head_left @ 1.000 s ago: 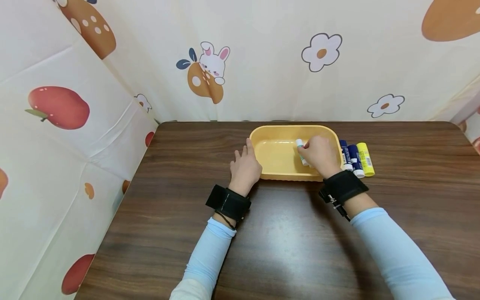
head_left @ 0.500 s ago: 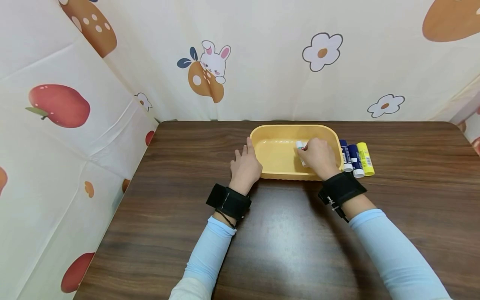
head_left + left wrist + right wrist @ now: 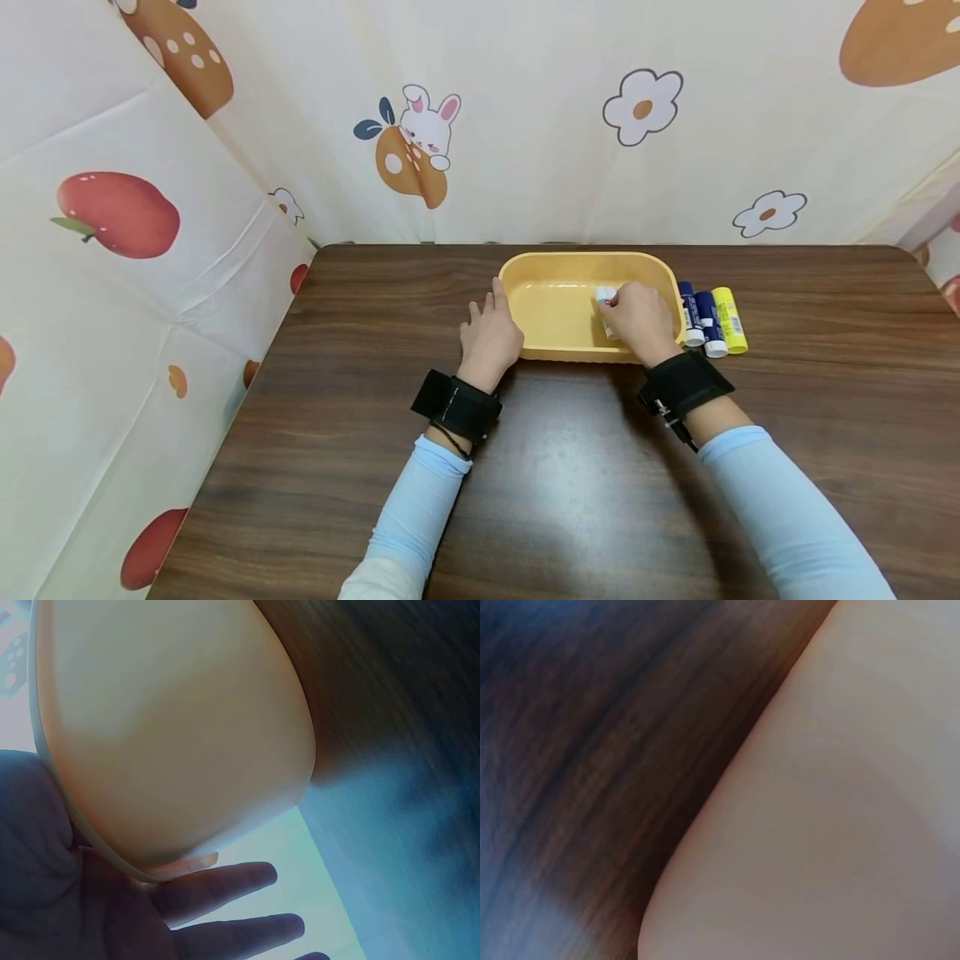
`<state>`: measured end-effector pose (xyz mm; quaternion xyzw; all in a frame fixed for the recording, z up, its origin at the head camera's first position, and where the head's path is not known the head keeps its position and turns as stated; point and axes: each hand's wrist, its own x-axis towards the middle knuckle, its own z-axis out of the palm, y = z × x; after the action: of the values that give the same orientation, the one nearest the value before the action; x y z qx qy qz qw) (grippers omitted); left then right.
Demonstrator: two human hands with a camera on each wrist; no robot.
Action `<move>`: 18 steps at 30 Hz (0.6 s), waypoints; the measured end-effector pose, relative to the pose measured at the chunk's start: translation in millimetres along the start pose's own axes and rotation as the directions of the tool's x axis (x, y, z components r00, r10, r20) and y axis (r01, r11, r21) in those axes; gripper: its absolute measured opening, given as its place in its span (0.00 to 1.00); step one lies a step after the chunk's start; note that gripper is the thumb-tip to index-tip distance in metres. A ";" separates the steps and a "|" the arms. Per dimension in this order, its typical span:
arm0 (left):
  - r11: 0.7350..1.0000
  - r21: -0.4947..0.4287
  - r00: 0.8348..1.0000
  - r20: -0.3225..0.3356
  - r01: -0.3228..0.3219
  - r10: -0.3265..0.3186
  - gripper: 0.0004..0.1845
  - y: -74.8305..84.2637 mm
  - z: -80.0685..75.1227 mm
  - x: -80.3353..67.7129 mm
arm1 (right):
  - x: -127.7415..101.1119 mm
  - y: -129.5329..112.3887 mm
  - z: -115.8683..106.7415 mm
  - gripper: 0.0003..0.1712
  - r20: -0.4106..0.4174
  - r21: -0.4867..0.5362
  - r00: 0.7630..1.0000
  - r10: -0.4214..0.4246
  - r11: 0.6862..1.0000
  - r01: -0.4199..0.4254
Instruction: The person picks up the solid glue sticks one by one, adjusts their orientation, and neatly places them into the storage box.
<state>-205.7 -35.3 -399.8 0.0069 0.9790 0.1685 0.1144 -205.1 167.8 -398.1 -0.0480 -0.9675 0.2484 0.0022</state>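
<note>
A yellow plastic tray (image 3: pixel 566 353) stands near the far side of the table. My left hand (image 3: pixel 489 340) rests against its left end, and the fingers (image 3: pixel 217 892) stretch out straight along the outside in the left wrist view. The left thumb is largely out of sight. Inside the tray, towards its right end, my right hand (image 3: pixel 639 318) pinches a small white glue stick (image 3: pixel 604 294) with a teal and red marking. The hand covers part of it. Only the tray's outer wall (image 3: pixel 802 825) and the table appear in the right wrist view.
Just right of the tray lie two navy glue sticks (image 3: pixel 708 321) with white ends and a yellow one (image 3: pixel 729 320), side by side. A patterned curtain (image 3: pixel 525 125) hangs behind the dark wooden table (image 3: pixel 360 333).
The right hand keeps its pinch on the glue stick, whose visible end has shifted slightly to the right and down. My left hand and the tray stay where they were.
</note>
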 end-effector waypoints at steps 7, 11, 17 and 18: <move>1.000 -0.005 1.000 -0.004 -0.004 0.004 0.37 0.0 -0.8 -0.6 | 0.1 -1.9 1.4 0.24 0.000 -0.014 1.000 0.016 1.000 -0.016; 1.000 -0.007 1.000 -0.003 -0.004 0.004 0.37 -0.2 -0.7 -0.3 | -0.2 -2.5 2.1 0.25 -0.015 -0.019 1.000 0.006 1.000 -0.006; 1.000 -0.013 1.000 0.007 0.000 0.001 0.38 -0.2 -0.3 0.2 | -0.3 -1.7 4.6 0.28 -0.031 -0.035 0.999 -0.004 0.999 0.003; 1.000 -0.014 1.000 0.006 -0.001 0.001 0.38 -0.2 -0.3 0.3 | -0.3 -1.7 4.8 0.28 -0.033 -0.037 0.999 -0.008 0.999 0.007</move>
<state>-206.0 -35.6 -399.6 0.0069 0.9775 0.1755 0.1172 -205.1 163.9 -401.5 -0.0485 -0.9719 0.2298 0.0181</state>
